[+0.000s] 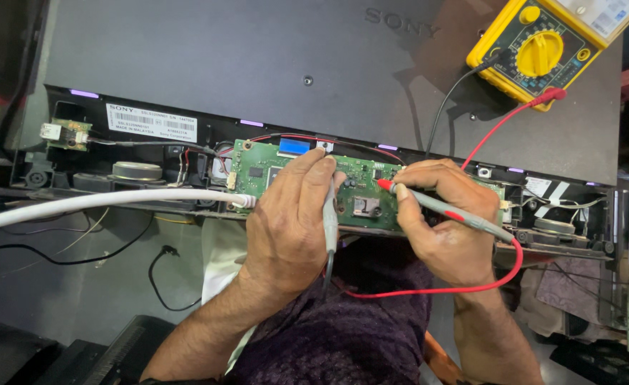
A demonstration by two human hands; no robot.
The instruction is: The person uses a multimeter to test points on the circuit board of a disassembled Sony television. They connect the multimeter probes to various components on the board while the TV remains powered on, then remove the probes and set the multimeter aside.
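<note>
My left hand (289, 224) has a closed grip on the grey probe (329, 214), its tip on the green board (361, 187). My right hand (439, 221) pinches the red probe (443, 208) over the board's middle. The yellow meter (539, 50) sits far above the board. I should keep both tips steady, I think.

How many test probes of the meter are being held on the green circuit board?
2. The left hand holds a grey probe upright on the green circuit board; the right hand holds the red-tipped probe slanted, tip on the board. None seems hidden.
</note>
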